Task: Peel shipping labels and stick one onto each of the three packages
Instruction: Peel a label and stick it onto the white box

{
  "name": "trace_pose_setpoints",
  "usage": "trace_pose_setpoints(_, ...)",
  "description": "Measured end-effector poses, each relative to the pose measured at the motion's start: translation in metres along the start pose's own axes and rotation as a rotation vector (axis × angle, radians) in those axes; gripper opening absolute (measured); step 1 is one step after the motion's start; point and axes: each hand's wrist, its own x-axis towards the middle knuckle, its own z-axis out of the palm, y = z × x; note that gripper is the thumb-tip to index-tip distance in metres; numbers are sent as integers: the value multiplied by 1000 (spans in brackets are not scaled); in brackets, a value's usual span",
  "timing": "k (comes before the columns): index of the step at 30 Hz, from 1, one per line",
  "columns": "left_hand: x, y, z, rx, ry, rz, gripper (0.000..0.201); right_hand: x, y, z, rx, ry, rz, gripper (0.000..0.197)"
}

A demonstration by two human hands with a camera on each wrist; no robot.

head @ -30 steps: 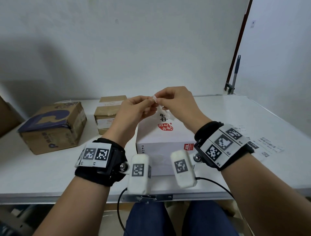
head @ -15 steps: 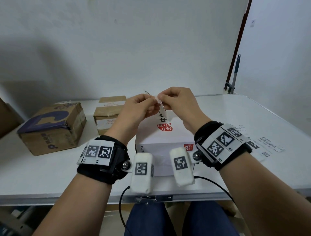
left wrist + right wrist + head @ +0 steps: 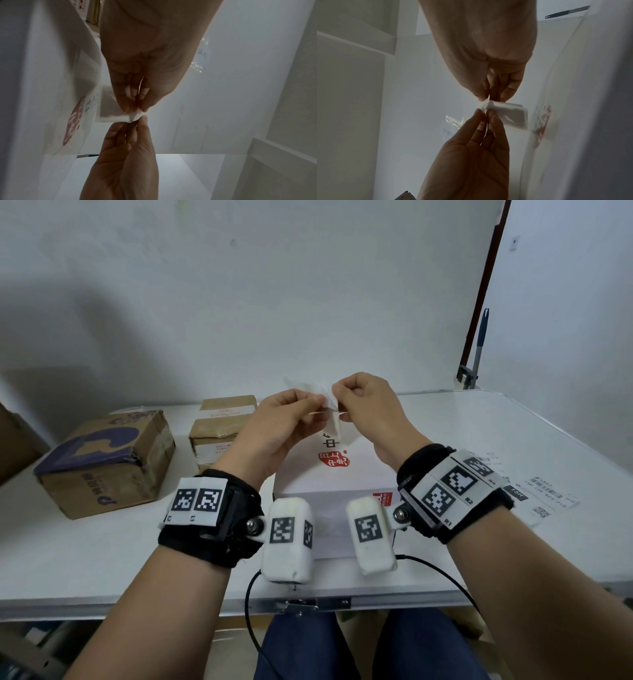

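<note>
A: Head view, panel one. Where is the label?

B: Both hands are raised above the white box [image 3: 329, 477]. The left hand [image 3: 281, 422] and the right hand [image 3: 368, 405] each pinch the shipping label [image 3: 330, 409] between thumb and fingertips, at almost the same spot, so the knuckles nearly meet. The label touches no package.

A: Its orientation?

B: From the pinch one white flap hangs down toward the box top and another sticks up and left; the long axis runs roughly vertical. In the left wrist view the label [image 3: 116, 115] spreads sideways from the pinched corner, its face turned edge-on to neither camera.

A: Which flap is backing?

B: I cannot tell.

A: Edges and free room?

B: The white box sits near the front edge of the table [image 3: 102, 559], directly under the hands. The large cardboard box [image 3: 102, 463] stands well apart at the left, and the small cardboard box [image 3: 219, 429] lies just behind the left hand. More printed labels [image 3: 544, 499] lie flat at the right. Bare tabletop stretches between the boxes and toward the right rear corner, beside the wall [image 3: 308, 302].
</note>
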Motion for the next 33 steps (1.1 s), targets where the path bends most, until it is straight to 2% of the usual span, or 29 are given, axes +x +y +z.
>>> trace_pose_setpoints(8, -2, 1, -3, -48, 70, -37, 20, 0, 6, -1, 73, 133, -9, 8)
trace_pose_setpoints(14, -3, -2, 0, 67, 75, 51, 17, -4, 3, -1, 108, 13, -26, 29)
trace_pose_setpoints(17, -3, 1, 4, 50, 91, 30, 23, -5, -1, -2, 135, -38, 4, 22)
trace_pose_setpoints(20, -2, 2, 6, 53, 107, 30, 13, -10, -3, -6, 143, -84, 1, 20)
trace_pose_setpoints(25, 2, -1, 9, 104, 109, 108, 24, -11, 4, -6, 130, -80, -64, 26)
trace_pose_setpoints(27, 5, -3, 9, 85, 108, 106, 23, -10, 7, -6, 148, -31, -60, 20)
trace_pose_setpoints(33, 10, -6, 6, 36, 114, 87, 22, -4, 11, -6, 200, 40, -11, 21)
